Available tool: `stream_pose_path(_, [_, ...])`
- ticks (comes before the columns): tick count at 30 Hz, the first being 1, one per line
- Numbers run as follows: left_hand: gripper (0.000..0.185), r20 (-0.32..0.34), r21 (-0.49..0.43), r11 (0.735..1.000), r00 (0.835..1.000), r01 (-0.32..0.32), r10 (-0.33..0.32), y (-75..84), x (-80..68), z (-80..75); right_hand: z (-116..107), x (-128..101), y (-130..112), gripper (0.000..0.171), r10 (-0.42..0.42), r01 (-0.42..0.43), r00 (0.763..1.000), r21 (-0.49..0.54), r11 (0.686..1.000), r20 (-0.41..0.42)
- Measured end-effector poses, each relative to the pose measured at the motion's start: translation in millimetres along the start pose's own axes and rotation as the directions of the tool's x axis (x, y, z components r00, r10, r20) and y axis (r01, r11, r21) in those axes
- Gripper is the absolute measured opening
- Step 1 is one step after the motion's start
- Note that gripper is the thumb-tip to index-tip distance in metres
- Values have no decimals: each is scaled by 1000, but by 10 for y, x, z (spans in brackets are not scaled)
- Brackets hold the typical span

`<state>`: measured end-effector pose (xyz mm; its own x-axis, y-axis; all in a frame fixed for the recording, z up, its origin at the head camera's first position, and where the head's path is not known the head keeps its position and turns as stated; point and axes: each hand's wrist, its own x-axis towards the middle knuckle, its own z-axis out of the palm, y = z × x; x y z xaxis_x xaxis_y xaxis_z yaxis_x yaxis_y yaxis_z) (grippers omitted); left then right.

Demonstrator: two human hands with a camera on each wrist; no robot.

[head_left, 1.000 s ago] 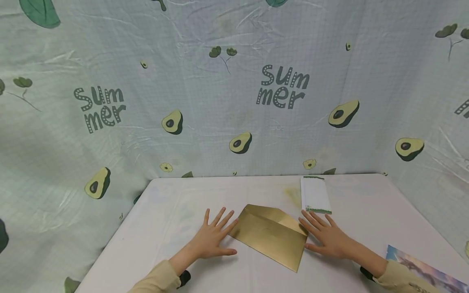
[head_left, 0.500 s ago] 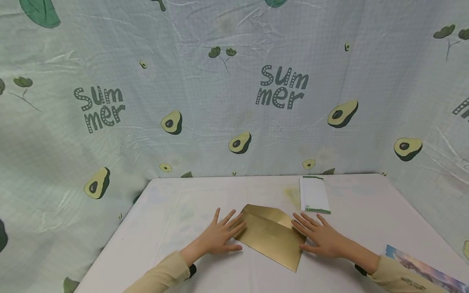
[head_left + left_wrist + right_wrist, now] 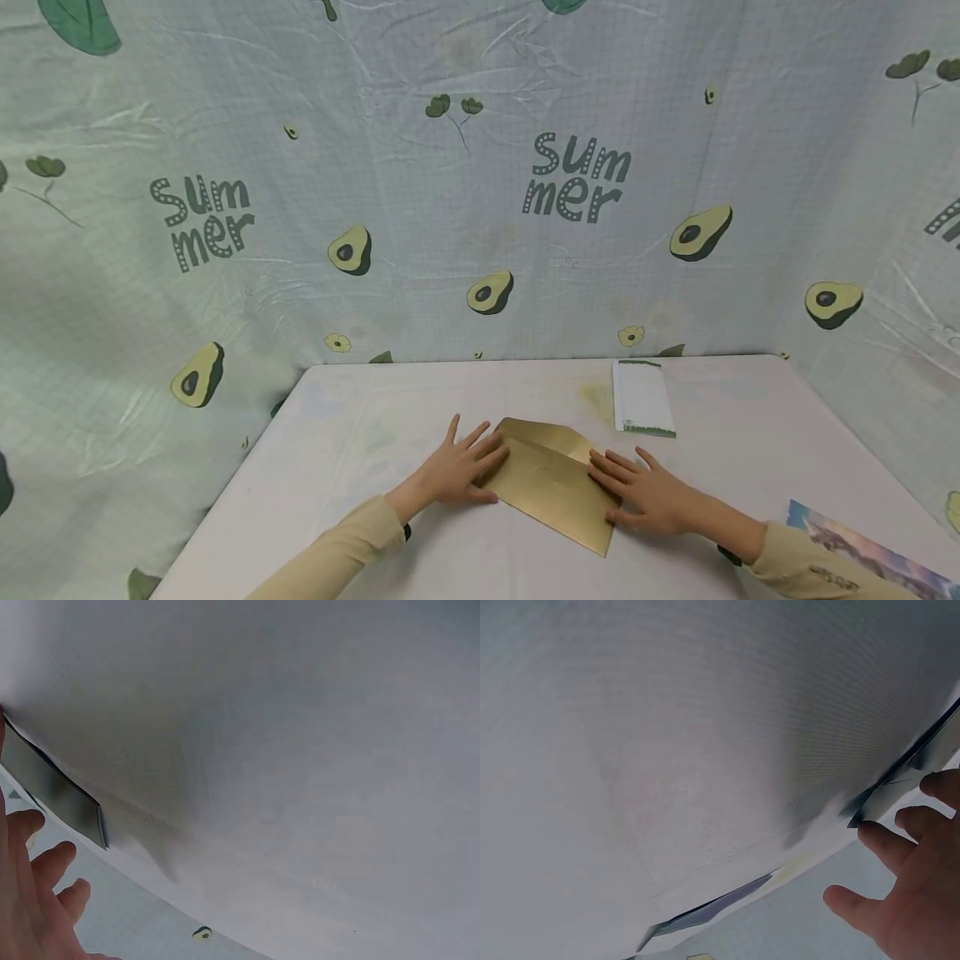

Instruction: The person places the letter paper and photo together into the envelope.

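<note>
A gold envelope (image 3: pixel 553 493) lies at a slant on the white table, its flap (image 3: pixel 551 437) raised open on the far side. My left hand (image 3: pixel 459 468) reaches its left end, spread fingers over the edge and thumb beside the near corner. From the other side my right hand (image 3: pixel 654 493) lays straight fingers over the right end, thumb near the right edge. In the left wrist view, the left hand (image 3: pixel 45 892) shows at the lower left by the envelope (image 3: pixel 58 791). The right wrist view has the right hand (image 3: pixel 915 881) with fingertips near the envelope's edge.
Behind the right hand lies a white card with green borders (image 3: pixel 645 400). A colourful printed sheet (image 3: pixel 862 546) lies at the right, partly under the right sleeve (image 3: pixel 810 562). An avocado-print curtain (image 3: pixel 450 208) hangs behind the table.
Both hands have moved inward, the left to the right and the right to the left, from the envelope's ends onto it. The envelope has hardly moved.
</note>
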<state>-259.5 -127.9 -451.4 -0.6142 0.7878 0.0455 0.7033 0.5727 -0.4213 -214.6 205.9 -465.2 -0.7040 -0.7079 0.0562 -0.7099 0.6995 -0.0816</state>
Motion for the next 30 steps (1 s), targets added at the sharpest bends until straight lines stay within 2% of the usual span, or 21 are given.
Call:
stream_pose_path(5, [78, 1, -31, 999, 1000, -12, 12, -25, 57, 17, 1, 6, -12, 63, 40, -41, 998, 13, 999, 55])
stream_pose_path(10, [88, 33, -68, 998, 999, 3, -1, -48, 130, 12, 10, 15, -9, 64, 69, -71, 995, 24, 997, 77])
stream_pose_path(15, [95, 74, -72, 997, 997, 6, -1, -63, 186, 11, 34, 27, -2, 66, 89, -94, 991, 36, 995, 100])
stream_pose_path(20, [99, 89, -73, 997, 996, 10, -3, -62, 208, 17, 39, 37, -8, 66, 104, -112, 987, 55, 992, 126])
stream_pose_path(26, [100, 96, -79, 997, 995, 25, -17, -54, 209, 4, 3, 45, -16, 65, 104, -113, 986, 68, 991, 129])
stream_pose_path(30, [99, 91, -91, 996, 996, 15, -6, -57, 219, -7, -1, 36, -11, 64, 84, -91, 991, 66, 994, 100])
